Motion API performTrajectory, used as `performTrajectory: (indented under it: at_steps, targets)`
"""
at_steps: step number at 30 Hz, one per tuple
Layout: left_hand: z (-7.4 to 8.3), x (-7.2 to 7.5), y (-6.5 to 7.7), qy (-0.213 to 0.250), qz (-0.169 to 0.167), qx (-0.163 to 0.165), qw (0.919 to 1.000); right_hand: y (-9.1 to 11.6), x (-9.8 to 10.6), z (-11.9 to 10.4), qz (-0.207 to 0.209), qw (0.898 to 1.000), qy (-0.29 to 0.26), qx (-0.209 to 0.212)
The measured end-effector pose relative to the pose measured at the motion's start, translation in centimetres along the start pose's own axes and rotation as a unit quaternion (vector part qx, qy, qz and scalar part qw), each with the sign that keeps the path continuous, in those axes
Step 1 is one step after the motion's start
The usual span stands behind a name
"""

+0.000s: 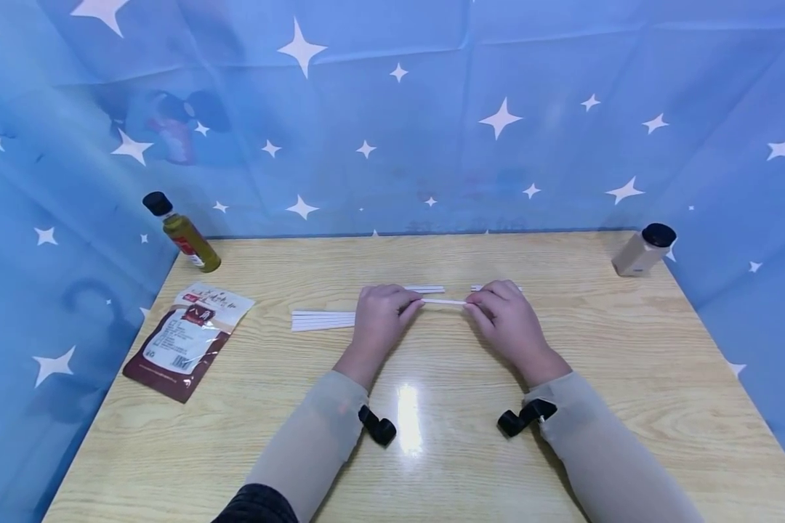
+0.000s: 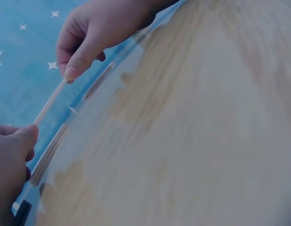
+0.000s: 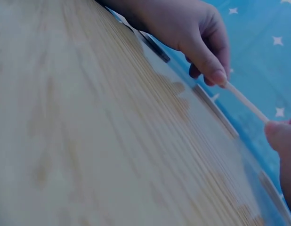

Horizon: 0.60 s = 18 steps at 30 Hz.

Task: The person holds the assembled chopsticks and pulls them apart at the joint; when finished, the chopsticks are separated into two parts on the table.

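Observation:
In the head view a thin white stick [image 1: 443, 301] spans the gap between both hands, held by its ends just above the table. My left hand [image 1: 381, 314] pinches its left end between thumb and fingers. The other end is pinched by my right hand [image 1: 509, 319]. Both wrist views show the stick [image 2: 50, 101] with thumbs pressed on it. A row of similar white sticks [image 1: 323, 320] lies left of my left hand and partly behind it. More sticks [image 1: 428, 289] lie beyond the hands, some hidden by the right hand's fingers.
On the wooden table [image 1: 432, 472], a brown and white pouch [image 1: 186, 341] lies at the left. An oil bottle [image 1: 190, 242] with a black cap stands at the back left corner. At the back right is a black-lidded jar [image 1: 642, 250]. A blue star-patterned cloth [image 1: 419, 131] hangs behind.

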<state>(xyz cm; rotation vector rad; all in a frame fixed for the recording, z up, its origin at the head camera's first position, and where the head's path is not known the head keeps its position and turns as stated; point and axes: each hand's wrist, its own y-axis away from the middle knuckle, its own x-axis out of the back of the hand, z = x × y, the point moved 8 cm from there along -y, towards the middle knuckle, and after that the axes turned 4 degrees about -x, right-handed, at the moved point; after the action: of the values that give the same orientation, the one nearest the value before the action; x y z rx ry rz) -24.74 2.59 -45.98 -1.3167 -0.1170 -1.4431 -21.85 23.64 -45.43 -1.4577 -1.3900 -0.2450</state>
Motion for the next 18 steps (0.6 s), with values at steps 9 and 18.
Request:
performTrajectory:
  at_steps: [9, 18]
  targets:
    - [1.2, -1.1, -0.5, 0.005, -0.001, -0.014, 0.9999, 0.7, 1.0, 1.4, 0.009, 1.000, 0.005, -0.014]
    - [2.5, -2.0, -1.1, 0.025, 0.005, -0.027, 0.9993, 1.1, 2.5, 2.6, 0.016, 0.999, -0.007, -0.032]
